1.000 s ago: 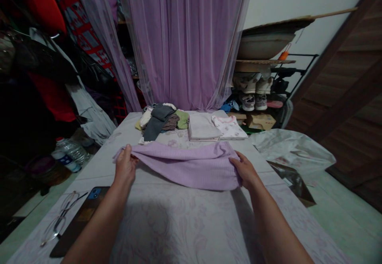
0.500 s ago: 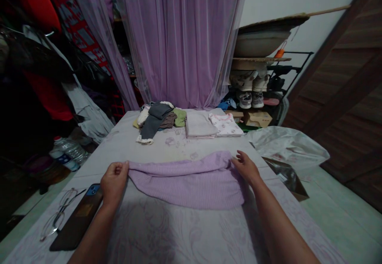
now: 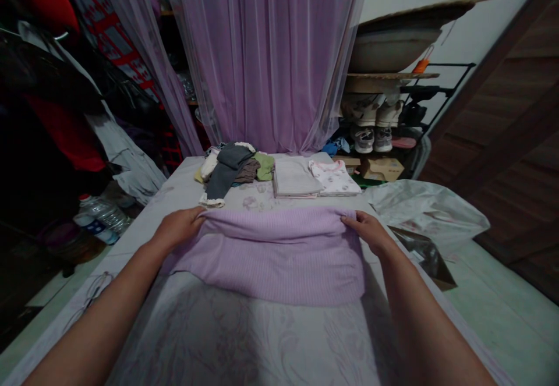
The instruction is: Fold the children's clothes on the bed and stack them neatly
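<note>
A lilac ribbed garment lies across the cloth-covered table, with its far part raised into a long fold. My left hand pinches its far left corner. At the far right corner, my right hand grips the fabric between thumb and fingers. The cloth is stretched between the two hands. Which kind of garment it is, I cannot tell. Just beyond it lie a grey folded cloth stack and a folded white printed shirt with a pink neckline.
A loose heap of clothes sits at the table's far left. Eyeglasses lie at the left edge, partly behind my forearm. On the right stand a shoe rack, a plastic bag and an open carton. A purple curtain hangs behind.
Both hands are farther forward, and the garment's far edge has moved away from me with them. My right hand has closed on its corner. My left forearm now covers the phone.
</note>
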Action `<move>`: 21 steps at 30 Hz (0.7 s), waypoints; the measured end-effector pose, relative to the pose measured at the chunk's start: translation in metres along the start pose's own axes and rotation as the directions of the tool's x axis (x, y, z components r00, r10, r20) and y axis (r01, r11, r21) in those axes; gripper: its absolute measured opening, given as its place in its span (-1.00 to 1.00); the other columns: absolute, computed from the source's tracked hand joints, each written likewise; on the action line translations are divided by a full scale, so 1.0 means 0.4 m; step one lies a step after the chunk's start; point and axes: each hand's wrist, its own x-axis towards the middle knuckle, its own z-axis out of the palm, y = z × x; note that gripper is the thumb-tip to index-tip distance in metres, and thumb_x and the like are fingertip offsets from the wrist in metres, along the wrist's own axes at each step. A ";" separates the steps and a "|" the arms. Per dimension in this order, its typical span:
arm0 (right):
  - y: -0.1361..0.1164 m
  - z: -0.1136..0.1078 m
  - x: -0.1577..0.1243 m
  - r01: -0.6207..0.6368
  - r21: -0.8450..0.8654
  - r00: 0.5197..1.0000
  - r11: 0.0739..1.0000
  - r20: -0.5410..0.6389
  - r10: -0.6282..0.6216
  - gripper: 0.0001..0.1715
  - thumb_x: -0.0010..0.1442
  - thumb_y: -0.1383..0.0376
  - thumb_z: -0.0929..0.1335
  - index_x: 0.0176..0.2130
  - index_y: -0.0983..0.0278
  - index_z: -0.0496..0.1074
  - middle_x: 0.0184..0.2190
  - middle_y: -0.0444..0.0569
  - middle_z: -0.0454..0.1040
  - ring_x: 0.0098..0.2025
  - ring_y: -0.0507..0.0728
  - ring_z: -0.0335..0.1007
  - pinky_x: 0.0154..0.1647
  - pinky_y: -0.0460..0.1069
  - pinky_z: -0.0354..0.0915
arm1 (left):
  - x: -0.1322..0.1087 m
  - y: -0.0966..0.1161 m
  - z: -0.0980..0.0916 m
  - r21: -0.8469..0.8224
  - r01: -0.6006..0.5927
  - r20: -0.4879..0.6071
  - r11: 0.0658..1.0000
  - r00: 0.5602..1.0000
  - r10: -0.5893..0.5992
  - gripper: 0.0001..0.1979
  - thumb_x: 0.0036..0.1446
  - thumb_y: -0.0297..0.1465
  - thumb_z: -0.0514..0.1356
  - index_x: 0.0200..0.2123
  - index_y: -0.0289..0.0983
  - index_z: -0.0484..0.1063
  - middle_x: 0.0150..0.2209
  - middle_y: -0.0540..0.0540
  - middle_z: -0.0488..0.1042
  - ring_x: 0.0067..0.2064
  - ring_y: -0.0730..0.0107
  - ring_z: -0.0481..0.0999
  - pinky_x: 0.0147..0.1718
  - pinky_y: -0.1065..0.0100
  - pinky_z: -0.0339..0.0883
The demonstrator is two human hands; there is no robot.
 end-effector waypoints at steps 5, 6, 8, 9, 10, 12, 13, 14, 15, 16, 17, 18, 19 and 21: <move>-0.007 0.053 0.030 -0.123 -0.336 0.936 0.934 -0.353 -0.003 -0.42 0.07 0.13 0.33 0.02 0.39 0.45 -0.16 0.14 0.56 -0.17 0.23 0.47 -0.20 0.03 0.31 | 0.103 0.106 -0.023 0.050 -0.024 -0.428 0.998 0.903 0.043 -0.56 0.20 -0.43 0.02 0.15 -0.18 0.36 0.17 -0.25 0.39 0.21 0.02 0.30 0.19 -0.01 0.02; 0.005 0.057 0.023 -0.143 -0.349 0.930 0.926 -0.368 0.005 -0.36 0.10 0.12 0.32 0.11 0.39 0.39 -0.11 0.15 0.55 -0.14 0.22 0.48 -0.18 0.03 0.31 | 0.100 0.115 -0.003 0.045 -0.035 -0.449 0.998 0.892 0.052 -0.53 0.18 -0.44 0.03 0.18 -0.19 0.32 0.23 -0.26 0.33 0.26 0.02 0.24 0.23 -0.04 -0.05; 0.037 0.052 -0.006 -0.157 -0.380 0.941 0.912 -0.338 0.021 -0.31 0.12 0.11 0.32 0.18 0.35 0.32 -0.09 0.12 0.56 -0.13 0.21 0.50 -0.17 0.02 0.32 | 0.067 0.112 0.055 0.041 -0.057 -0.394 0.998 0.917 0.068 -0.50 0.16 -0.42 0.07 0.19 -0.19 0.31 0.28 -0.25 0.26 0.30 0.02 0.18 0.26 -0.08 -0.12; 0.055 0.044 -0.026 -0.153 -0.418 0.953 0.895 -0.303 0.022 -0.31 0.12 0.10 0.33 0.17 0.32 0.32 -0.10 0.10 0.57 -0.13 0.21 0.51 -0.17 0.02 0.32 | 0.043 0.100 0.087 0.043 -0.071 -0.350 0.997 0.933 0.082 -0.52 0.17 -0.38 0.09 0.18 -0.18 0.32 0.29 -0.24 0.25 0.31 0.01 0.16 0.27 -0.09 -0.14; 0.072 0.036 -0.049 -0.151 -0.469 0.964 0.870 -0.265 0.024 -0.33 0.11 0.08 0.33 0.16 0.30 0.34 -0.13 0.09 0.58 -0.13 0.22 0.51 -0.18 0.02 0.32 | 0.016 0.084 0.119 0.032 -0.060 -0.304 0.998 0.950 0.067 -0.54 0.17 -0.33 0.09 0.16 -0.17 0.35 0.28 -0.23 0.26 0.31 0.00 0.16 0.27 -0.11 -0.15; 0.097 0.025 -0.099 -0.147 -0.578 0.979 0.803 -0.201 0.035 -0.33 0.12 0.02 0.33 0.15 0.27 0.34 -0.16 0.08 0.59 -0.13 0.25 0.52 -0.19 0.04 0.32 | -0.036 0.046 0.171 -0.008 0.019 -0.194 1.000 0.981 -0.021 -0.57 0.17 -0.21 0.11 0.08 -0.17 0.41 0.24 -0.26 0.33 0.27 -0.06 0.22 0.23 -0.16 -0.09; 0.102 0.025 -0.124 -0.147 -0.621 0.982 0.770 -0.183 0.039 -0.31 0.14 -0.01 0.32 0.16 0.27 0.33 -0.16 0.08 0.59 -0.12 0.26 0.52 -0.19 0.06 0.32 | -0.058 0.029 0.189 -0.022 0.049 -0.138 0.999 0.989 -0.051 -0.58 0.17 -0.16 0.10 0.04 -0.18 0.44 0.22 -0.27 0.35 0.26 -0.07 0.25 0.21 -0.17 -0.06; 0.104 0.030 -0.147 -0.147 -0.656 0.984 0.740 -0.173 0.041 -0.28 0.15 -0.05 0.30 0.18 0.26 0.31 -0.14 0.09 0.59 -0.12 0.28 0.52 -0.19 0.07 0.32 | -0.076 0.014 0.202 -0.037 0.065 -0.081 0.997 0.994 -0.068 -0.58 0.17 -0.12 0.09 -0.01 -0.19 0.46 0.19 -0.28 0.38 0.23 -0.06 0.29 0.19 -0.15 -0.01; 0.101 0.039 -0.167 -0.148 -0.685 0.985 0.714 -0.169 0.042 -0.25 0.15 -0.08 0.29 0.20 0.25 0.29 -0.13 0.10 0.58 -0.13 0.29 0.52 -0.19 0.08 0.32 | -0.090 0.004 0.209 -0.053 0.068 -0.036 0.996 0.997 -0.070 -0.58 0.16 -0.10 0.08 -0.04 -0.19 0.47 0.17 -0.27 0.40 0.21 -0.05 0.32 0.18 -0.10 0.04; 0.096 0.052 -0.184 -0.147 -0.707 0.985 0.692 -0.166 0.041 -0.23 0.15 -0.10 0.28 0.21 0.24 0.27 -0.13 0.11 0.57 -0.13 0.29 0.52 -0.20 0.09 0.32 | -0.100 -0.003 0.212 -0.068 0.060 -0.008 0.996 0.998 -0.061 -0.58 0.15 -0.10 0.08 -0.05 -0.20 0.47 0.15 -0.27 0.43 0.19 -0.02 0.35 0.16 -0.05 0.08; 0.090 0.066 -0.196 -0.139 -0.721 0.987 0.679 -0.159 0.033 -0.22 0.15 -0.10 0.28 0.22 0.24 0.25 -0.13 0.12 0.57 -0.14 0.30 0.52 -0.20 0.09 0.31 | -0.107 -0.006 0.211 -0.084 0.045 0.002 0.995 0.999 -0.045 -0.59 0.14 -0.11 0.09 -0.06 -0.20 0.46 0.12 -0.26 0.45 0.16 0.01 0.37 0.14 0.01 0.12; 0.083 0.079 -0.203 -0.122 -0.726 0.989 0.677 -0.147 0.021 -0.22 0.15 -0.08 0.29 0.23 0.24 0.24 -0.12 0.13 0.56 -0.14 0.29 0.52 -0.20 0.08 0.31 | -0.112 -0.007 0.207 -0.097 0.024 -0.003 0.995 1.000 -0.024 -0.61 0.13 -0.13 0.10 -0.07 -0.21 0.46 0.09 -0.25 0.48 0.13 0.05 0.40 0.11 0.07 0.15; 0.076 0.088 -0.205 -0.097 -0.721 0.991 0.686 -0.131 0.002 -0.23 0.15 -0.05 0.30 0.23 0.23 0.23 -0.12 0.12 0.56 -0.14 0.27 0.52 -0.20 0.06 0.31 | -0.116 -0.006 0.201 -0.103 0.002 -0.016 0.995 1.000 -0.004 -0.63 0.12 -0.15 0.11 -0.10 -0.21 0.46 0.03 -0.24 0.51 0.09 0.08 0.43 0.08 0.13 0.17; 0.067 0.087 -0.195 -0.055 -0.688 0.992 0.724 -0.117 -0.036 -0.25 0.13 0.04 0.33 0.24 0.23 0.22 -0.10 0.10 0.55 -0.13 0.23 0.51 -0.21 0.02 0.30 | -0.124 -0.001 0.187 -0.095 -0.020 -0.029 0.995 0.999 0.018 -0.69 0.15 -0.17 0.08 -0.18 -0.21 0.46 -0.13 -0.20 0.57 -0.05 0.12 0.50 -0.04 0.23 0.24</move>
